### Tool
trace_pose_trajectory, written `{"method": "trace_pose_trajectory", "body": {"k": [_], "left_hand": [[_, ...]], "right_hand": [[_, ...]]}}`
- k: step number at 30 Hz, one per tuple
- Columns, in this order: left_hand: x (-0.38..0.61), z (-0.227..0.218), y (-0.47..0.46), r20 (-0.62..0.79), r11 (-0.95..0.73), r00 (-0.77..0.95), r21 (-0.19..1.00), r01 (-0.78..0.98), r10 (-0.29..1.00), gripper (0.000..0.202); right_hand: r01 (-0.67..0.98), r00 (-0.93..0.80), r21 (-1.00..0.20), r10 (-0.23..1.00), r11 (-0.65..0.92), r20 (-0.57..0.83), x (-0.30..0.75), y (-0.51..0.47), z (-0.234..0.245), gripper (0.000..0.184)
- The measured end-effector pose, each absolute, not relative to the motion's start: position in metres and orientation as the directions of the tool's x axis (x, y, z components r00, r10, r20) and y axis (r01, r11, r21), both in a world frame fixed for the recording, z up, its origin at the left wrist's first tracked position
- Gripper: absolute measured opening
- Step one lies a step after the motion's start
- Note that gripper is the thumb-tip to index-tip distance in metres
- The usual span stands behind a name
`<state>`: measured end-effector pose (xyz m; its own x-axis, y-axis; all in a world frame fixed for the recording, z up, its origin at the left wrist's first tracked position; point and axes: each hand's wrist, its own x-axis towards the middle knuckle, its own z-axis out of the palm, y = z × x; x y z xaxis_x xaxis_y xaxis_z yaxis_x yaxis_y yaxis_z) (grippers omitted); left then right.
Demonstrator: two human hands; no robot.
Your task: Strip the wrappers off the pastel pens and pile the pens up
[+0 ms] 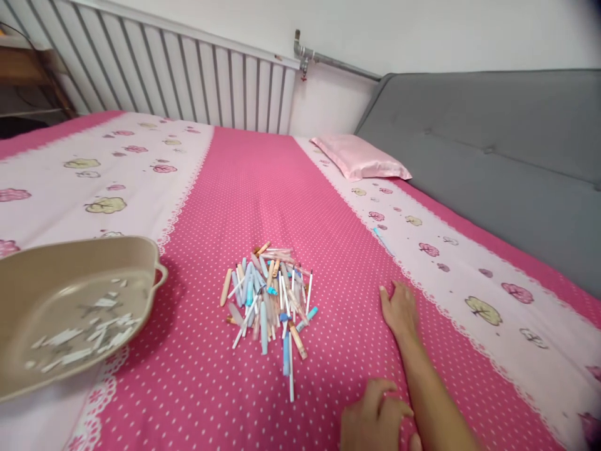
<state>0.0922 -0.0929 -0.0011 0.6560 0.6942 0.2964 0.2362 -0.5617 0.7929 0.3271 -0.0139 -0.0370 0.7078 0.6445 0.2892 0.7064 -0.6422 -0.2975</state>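
Note:
My right hand (pixel 400 308) rests palm down on the pink dotted bedspread, thumb apart from the fingers, and I see nothing in it. Nearer to me, my left hand (pixel 375 418) is partly cut off by the bottom edge. Its fingers are loosely bent and apart, beside my right forearm, with nothing visible in them. To the left of both hands lies a loose pile of pens (pixel 263 319), with slim white sticks, pale blue, peach and pink barrels and some blue pieces mixed together. Neither hand touches the pile.
A beige plastic basin (pixel 157 275) with white and grey scraps (pixel 101 329) stands at the left. A light blue stick (pixel 382 240) lies apart, beyond my right hand. Farther back are a pink pillow (pixel 359 156), a grey headboard (pixel 483 138) and a white radiator (pixel 188 69).

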Motion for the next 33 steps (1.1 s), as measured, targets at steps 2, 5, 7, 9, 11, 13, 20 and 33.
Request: {"method": "trace_pose_trajectory", "body": {"k": [2,5,7,9,11,13,20,33], "left_hand": [[0.094,0.000,-0.095,0.345,-0.564,0.620,0.802,0.197,0.705,0.033],[0.092,0.005,-0.097,0.405,-0.594,0.610,0.793,0.137,0.681,0.033],[0.090,0.010,-0.098,0.420,-0.623,0.643,0.774,0.115,0.640,0.031],[0.088,0.015,-0.097,0.417,-0.645,0.674,0.755,0.116,0.610,0.027],[0.086,0.019,-0.097,0.414,-0.662,0.692,0.739,0.123,0.591,0.023],[0.086,0.021,-0.095,0.430,-0.688,0.704,0.717,0.114,0.565,0.021],[0.074,0.027,-0.089,0.489,-0.761,0.668,0.622,0.184,0.561,0.021],[0.005,0.053,0.022,0.414,-0.557,0.404,0.375,0.741,0.816,0.022]], "right_hand": [[0.710,0.703,-0.278,0.667,-0.647,0.245,0.315,-0.024,-0.035,0.062],[0.707,0.706,-0.250,0.685,-0.662,0.182,0.299,-0.038,-0.031,0.064],[0.701,0.710,-0.233,0.690,-0.674,0.140,0.289,-0.048,-0.028,0.065],[0.694,0.715,-0.218,0.691,-0.686,0.105,0.280,-0.058,-0.025,0.065],[0.692,0.717,-0.204,0.692,-0.692,0.084,0.272,-0.067,-0.024,0.065],[0.693,0.716,-0.190,0.694,-0.696,0.071,0.265,-0.076,-0.023,0.065],[0.689,0.716,-0.194,0.697,-0.698,0.037,0.251,-0.097,-0.020,0.063],[0.683,0.715,-0.244,0.698,-0.688,0.033,0.247,-0.105,-0.013,0.063]]}}
